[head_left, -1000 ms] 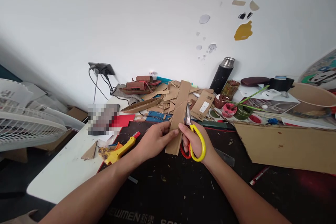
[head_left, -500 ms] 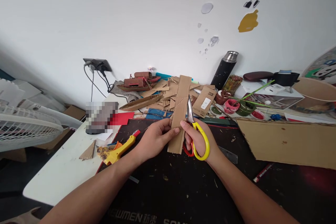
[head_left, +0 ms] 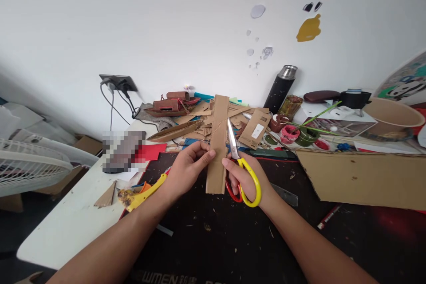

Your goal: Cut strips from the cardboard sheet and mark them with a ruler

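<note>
A long cardboard strip (head_left: pixel 217 142) stands up lengthwise in front of me, over the dark mat. My left hand (head_left: pixel 191 166) pinches its left edge, thumb on the near face and fingers behind. In my right hand (head_left: pixel 244 177) is a pair of scissors (head_left: pixel 249 182) with one yellow and one red handle loop. The blades are together and point up and away, just right of the strip. My right thumb lies by the strip's right edge; whether it presses on the cardboard I cannot tell.
Cardboard scraps and model boats (head_left: pixel 168 106) lie along the wall. A yellow glue gun (head_left: pixel 141 197) rests at left, near a fan (head_left: pixel 33 159). At right are a black thermos (head_left: pixel 281 88), paint jars (head_left: pixel 289 134), a large cardboard sheet (head_left: pixel 359 179) and a red pencil (head_left: pixel 329 217).
The strip has turned slightly and now stands straighter, its face flatter to me. The scissors have come a little away from its right edge. The view has shifted slightly right.
</note>
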The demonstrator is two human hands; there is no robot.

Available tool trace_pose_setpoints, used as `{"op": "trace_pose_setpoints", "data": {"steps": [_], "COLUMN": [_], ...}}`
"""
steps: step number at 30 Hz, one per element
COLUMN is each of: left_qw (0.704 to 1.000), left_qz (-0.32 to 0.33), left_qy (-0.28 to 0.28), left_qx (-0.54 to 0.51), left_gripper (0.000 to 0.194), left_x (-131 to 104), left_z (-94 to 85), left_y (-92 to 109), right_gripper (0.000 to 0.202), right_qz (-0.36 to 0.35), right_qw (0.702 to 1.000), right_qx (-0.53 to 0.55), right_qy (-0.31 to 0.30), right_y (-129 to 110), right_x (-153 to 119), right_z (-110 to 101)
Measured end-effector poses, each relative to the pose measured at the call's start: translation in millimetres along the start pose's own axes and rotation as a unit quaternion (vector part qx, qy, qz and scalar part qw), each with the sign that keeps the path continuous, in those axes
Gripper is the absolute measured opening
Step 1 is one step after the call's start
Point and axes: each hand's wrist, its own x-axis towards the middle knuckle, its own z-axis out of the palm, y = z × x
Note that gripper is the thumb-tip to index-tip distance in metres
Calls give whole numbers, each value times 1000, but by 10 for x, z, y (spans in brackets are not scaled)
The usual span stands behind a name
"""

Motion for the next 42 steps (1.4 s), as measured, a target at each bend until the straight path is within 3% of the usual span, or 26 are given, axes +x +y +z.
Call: {"op": "trace_pose_setpoints", "data": {"steps": [6, 11, 19, 27, 35, 42], "left_qw": [997, 994, 994, 992, 988, 994], "left_qz": [-50, -46, -47, -30, -55, -24], "left_qy": [-46, -69, -46, 45, 24, 38], "left_qx": [-46, -75, -89, -117, -145, -99], "left_gripper": [50, 48, 49, 51, 49, 48], "left_x": [48, 64, 61, 79, 79, 81], "left_z": [-30, -13, -7, -7, -13, -9], "left_y": [-5, 1, -6, -10, 0, -41], "right_gripper": [51, 55, 57, 55, 48, 52], "right_qz": [17, 30, 32, 15, 8, 18], "right_qw": [1000, 998, 998, 999, 1000, 1000], "right_qx": [17, 50, 52, 44, 8, 10], "right_qy": [1, 22, 13, 1, -11, -16], "right_y": [4, 18, 25, 52, 28, 49], "right_x": [3, 15, 14, 51, 15, 34], "right_z": [16, -3, 0, -28, -25, -18]}}
